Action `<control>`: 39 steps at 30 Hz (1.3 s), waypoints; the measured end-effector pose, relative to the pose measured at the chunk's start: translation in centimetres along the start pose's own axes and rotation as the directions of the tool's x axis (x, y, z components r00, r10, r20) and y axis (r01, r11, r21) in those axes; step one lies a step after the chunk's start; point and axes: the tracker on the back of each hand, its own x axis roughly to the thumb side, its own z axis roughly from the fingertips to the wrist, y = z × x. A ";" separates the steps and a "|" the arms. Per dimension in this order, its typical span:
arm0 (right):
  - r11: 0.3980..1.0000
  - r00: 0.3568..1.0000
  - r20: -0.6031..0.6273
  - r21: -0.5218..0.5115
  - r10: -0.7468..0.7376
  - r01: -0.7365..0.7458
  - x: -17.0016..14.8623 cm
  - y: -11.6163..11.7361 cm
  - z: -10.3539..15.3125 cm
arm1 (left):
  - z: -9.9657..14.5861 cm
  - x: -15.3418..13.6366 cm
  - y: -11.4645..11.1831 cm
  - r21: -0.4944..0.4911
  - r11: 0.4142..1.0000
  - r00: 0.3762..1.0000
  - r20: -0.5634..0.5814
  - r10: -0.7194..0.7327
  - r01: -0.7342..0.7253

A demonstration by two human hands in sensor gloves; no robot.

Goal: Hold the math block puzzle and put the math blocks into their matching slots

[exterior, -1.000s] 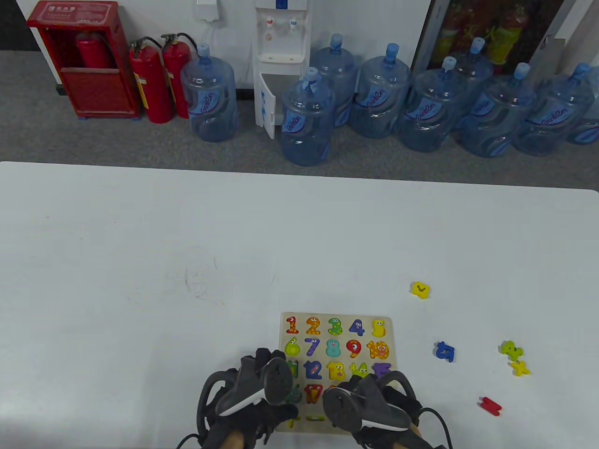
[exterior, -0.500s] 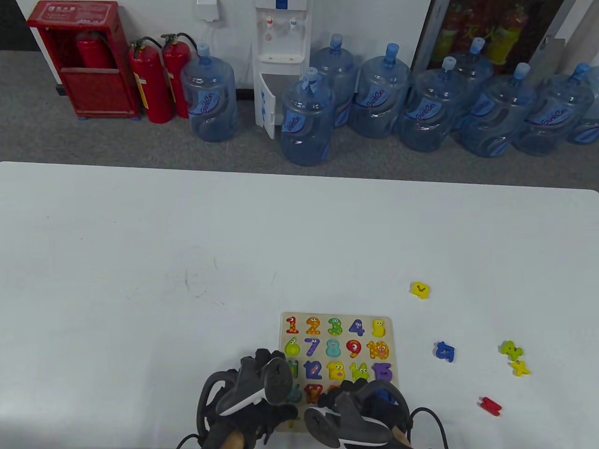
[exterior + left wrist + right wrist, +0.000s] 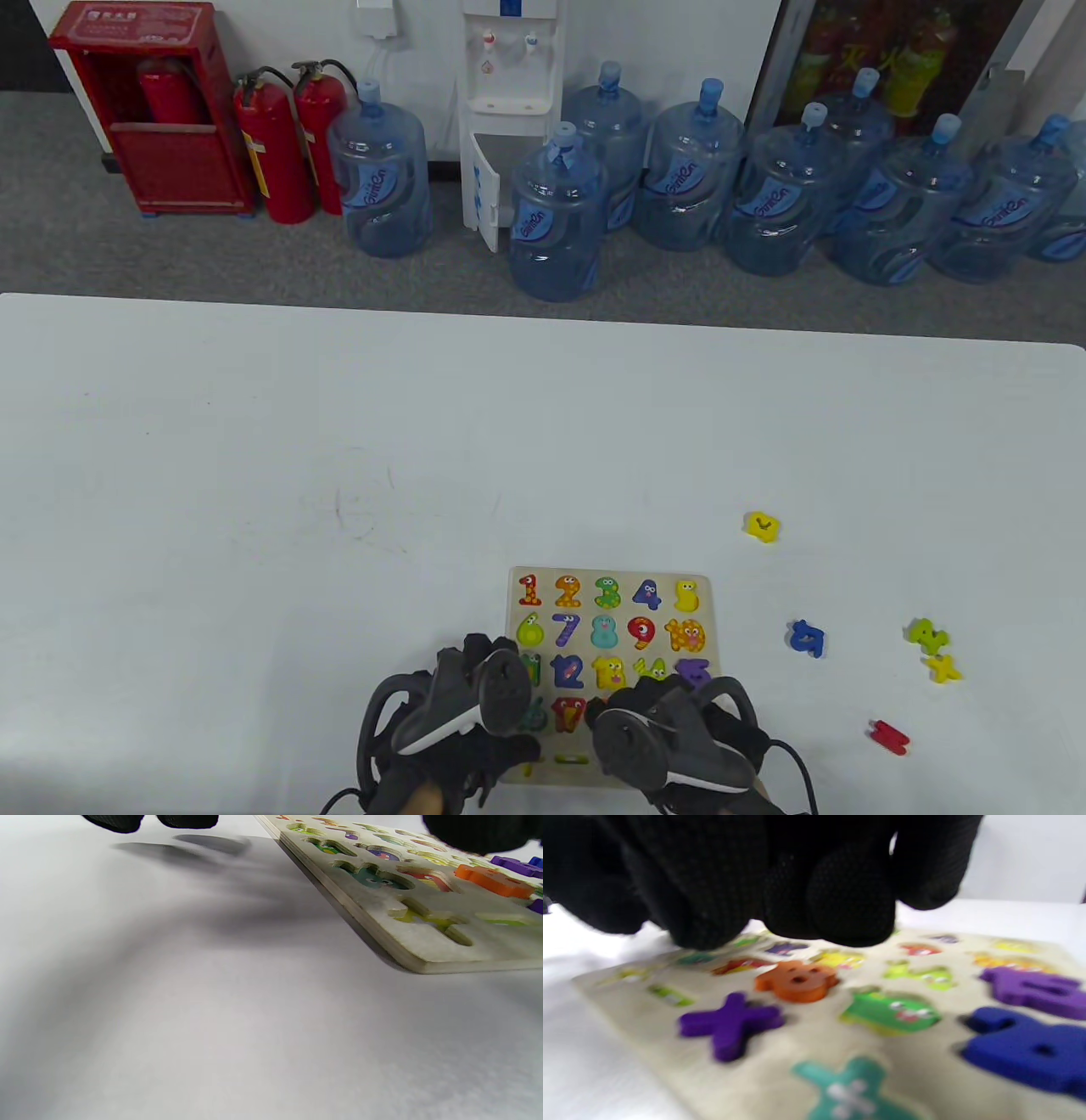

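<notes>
The wooden number puzzle board [image 3: 713, 624] lies flat near the table's front edge, most slots filled. My left hand [image 3: 475, 671] lies at its lower-left corner. In the left wrist view its fingertips [image 3: 114, 819] hang over the table just left of the board's edge [image 3: 382, 938] and hold nothing. My right hand [image 3: 657, 692] is over the board's lower right. In the right wrist view its bunched fingers [image 3: 848, 912] hover just above an orange block [image 3: 797, 982] that sits on the board [image 3: 780, 1077], with nothing between them.
Loose blocks lie on the table to the right of the board: yellow [image 3: 762, 526], blue [image 3: 807, 637], green [image 3: 926, 633], a yellow cross [image 3: 943, 668], red [image 3: 887, 736]. Purple [image 3: 729, 1024] and blue [image 3: 1022, 1050] blocks sit on the board.
My right hand drew back toward the table's front edge and tilted half a second ago, then came forward over the board's lower right again. My left hand has not moved.
</notes>
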 end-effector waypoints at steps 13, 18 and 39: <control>0.972 0.783 -0.606 -0.065 0.141 -0.225 -14.0 0.0 2.3 | 0.1 0.1 -0.1 -0.003 1.000 1.000 -0.002 -0.007 0.007; 0.988 0.751 -0.646 0.050 0.141 -0.143 -17.7 1.9 4.0 | 0.0 0.1 -0.1 -0.013 1.000 1.000 -0.009 0.000 0.000; 0.998 0.800 -0.598 0.049 0.050 -0.026 -16.7 3.4 3.3 | 0.0 0.0 -0.1 -0.020 1.000 1.000 -0.012 -0.004 0.004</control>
